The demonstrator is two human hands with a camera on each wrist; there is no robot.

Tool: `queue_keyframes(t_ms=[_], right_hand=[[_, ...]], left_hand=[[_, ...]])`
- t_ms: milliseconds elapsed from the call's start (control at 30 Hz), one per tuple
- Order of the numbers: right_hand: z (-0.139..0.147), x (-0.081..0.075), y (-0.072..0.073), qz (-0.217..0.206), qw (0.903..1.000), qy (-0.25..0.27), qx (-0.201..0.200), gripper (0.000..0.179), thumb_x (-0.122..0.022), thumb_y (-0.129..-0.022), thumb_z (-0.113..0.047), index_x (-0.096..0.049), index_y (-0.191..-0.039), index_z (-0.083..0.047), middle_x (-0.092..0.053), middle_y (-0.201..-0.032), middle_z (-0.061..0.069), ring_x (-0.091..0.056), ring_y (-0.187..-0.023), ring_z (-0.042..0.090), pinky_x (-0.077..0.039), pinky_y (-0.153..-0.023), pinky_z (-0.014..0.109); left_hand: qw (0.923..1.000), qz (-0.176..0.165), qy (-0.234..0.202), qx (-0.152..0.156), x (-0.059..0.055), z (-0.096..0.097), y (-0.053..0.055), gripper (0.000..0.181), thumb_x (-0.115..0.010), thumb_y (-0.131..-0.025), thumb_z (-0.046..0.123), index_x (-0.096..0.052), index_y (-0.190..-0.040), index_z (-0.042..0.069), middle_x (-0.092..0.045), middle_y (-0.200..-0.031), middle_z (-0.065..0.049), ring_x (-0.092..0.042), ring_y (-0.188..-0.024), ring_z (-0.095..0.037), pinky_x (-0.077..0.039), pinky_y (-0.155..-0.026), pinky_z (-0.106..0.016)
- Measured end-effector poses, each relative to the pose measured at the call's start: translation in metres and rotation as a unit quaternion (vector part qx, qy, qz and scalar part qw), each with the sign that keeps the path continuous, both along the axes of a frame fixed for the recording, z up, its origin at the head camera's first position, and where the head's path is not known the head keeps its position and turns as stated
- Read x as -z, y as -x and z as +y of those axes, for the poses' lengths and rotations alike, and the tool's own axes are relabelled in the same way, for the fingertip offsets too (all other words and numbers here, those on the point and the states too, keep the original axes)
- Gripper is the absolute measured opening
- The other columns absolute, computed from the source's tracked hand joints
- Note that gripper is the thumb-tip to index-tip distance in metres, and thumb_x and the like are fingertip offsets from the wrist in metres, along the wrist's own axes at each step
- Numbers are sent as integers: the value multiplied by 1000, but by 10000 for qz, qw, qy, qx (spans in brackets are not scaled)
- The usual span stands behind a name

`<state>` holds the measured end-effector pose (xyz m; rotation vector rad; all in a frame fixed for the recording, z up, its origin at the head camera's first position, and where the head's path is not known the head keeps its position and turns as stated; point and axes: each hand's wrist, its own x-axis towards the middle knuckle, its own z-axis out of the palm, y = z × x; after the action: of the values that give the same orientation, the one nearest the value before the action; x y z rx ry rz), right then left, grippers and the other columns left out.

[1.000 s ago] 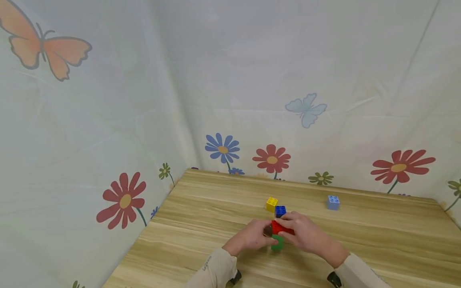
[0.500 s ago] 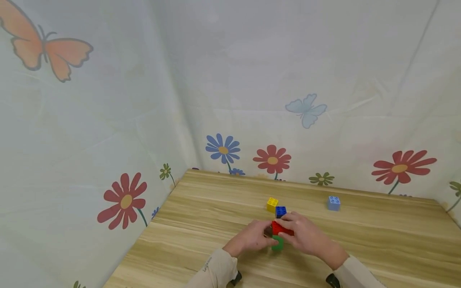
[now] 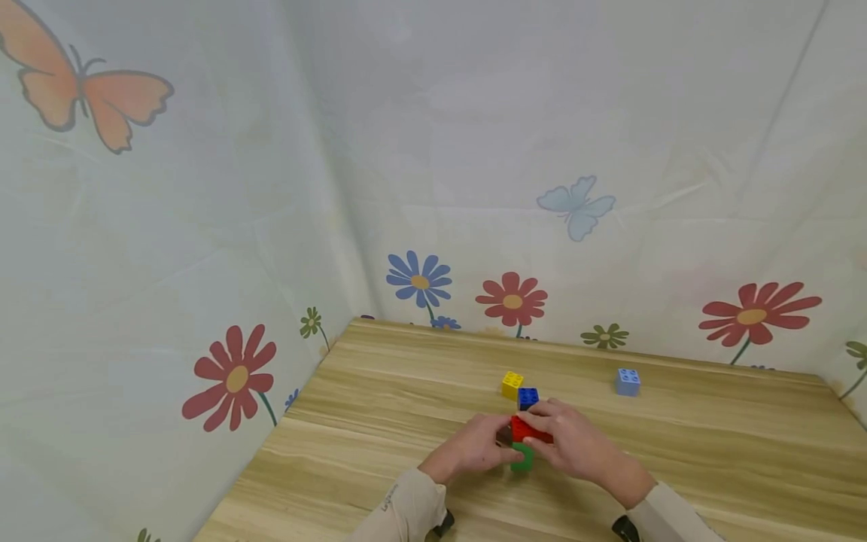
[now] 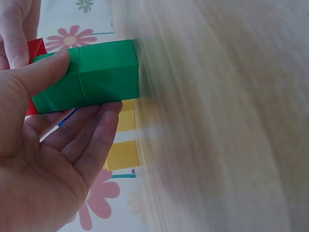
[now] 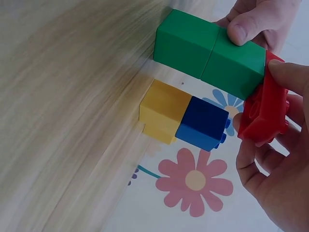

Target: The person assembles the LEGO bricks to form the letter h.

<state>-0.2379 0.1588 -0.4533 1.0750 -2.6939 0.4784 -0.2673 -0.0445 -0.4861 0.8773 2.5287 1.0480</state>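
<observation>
Two green bricks (image 5: 207,53) stand stacked upright on the table. My left hand (image 3: 467,446) grips the upper green brick (image 4: 57,87), its thumb on the near side and fingers behind. A longer red brick (image 5: 266,106) lies across the stack's top, overhanging to the right with its hollow underside partly showing. My right hand (image 3: 579,444) pinches that red brick (image 3: 523,429) between thumb and fingers. Whether its studs are fully pressed together with the green one, I cannot tell. Just behind the stack stands a dark blue brick (image 5: 202,123) atop a yellow brick (image 5: 164,107).
A second yellow brick (image 3: 512,385) sits slightly farther back and left of the blue one. Off to the right, near the back of the wooden table (image 3: 406,376), is a light blue brick (image 3: 628,382). A flower-printed cloth (image 3: 433,150) hangs behind and to the left.
</observation>
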Motion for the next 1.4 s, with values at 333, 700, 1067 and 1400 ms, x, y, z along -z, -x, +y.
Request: queue_keyframes(t_ms=[333,700,1067,1400], right_hand=[[3,4,3,-512,9976,426,213,40,-70,-86,-30,-65,-122,-15,-61,-113,1,-56,-98,18,-51,-81,36],[5,0,3,-654,9966,482,134,40,-69,-87,-31,-63,-123,-15,-62,-113,0,-55,-98,16,-51,-80,34],[16,-5,5,-495,9938,975,221,39,-70,-86,-31,-66,-119,-11,-63,-109,1,-58,-95,19,-52,-79,37],[30,-12,15,-709,9877,1324,424,32,-67,-89,-22,-66,-118,-8,-65,-106,1,-58,-91,23,-50,-71,33]], left_hand=[[10000,-70,-25,-22,0,0,-1,33,-72,-85,29,-60,-116,26,-63,-103,18,-58,-92,0,-48,-79,-21],[9997,-128,-210,17,0,-1,-2,33,-72,-85,26,-61,-115,23,-63,-103,16,-58,-92,0,-49,-80,-22],[9995,-219,-186,-87,0,-1,-1,35,-74,-84,26,-61,-116,21,-65,-102,14,-59,-91,0,-48,-82,-23],[9992,-297,-165,-220,0,-1,-3,32,-74,-84,27,-62,-113,23,-64,-98,16,-59,-89,-1,-47,-84,-26]])
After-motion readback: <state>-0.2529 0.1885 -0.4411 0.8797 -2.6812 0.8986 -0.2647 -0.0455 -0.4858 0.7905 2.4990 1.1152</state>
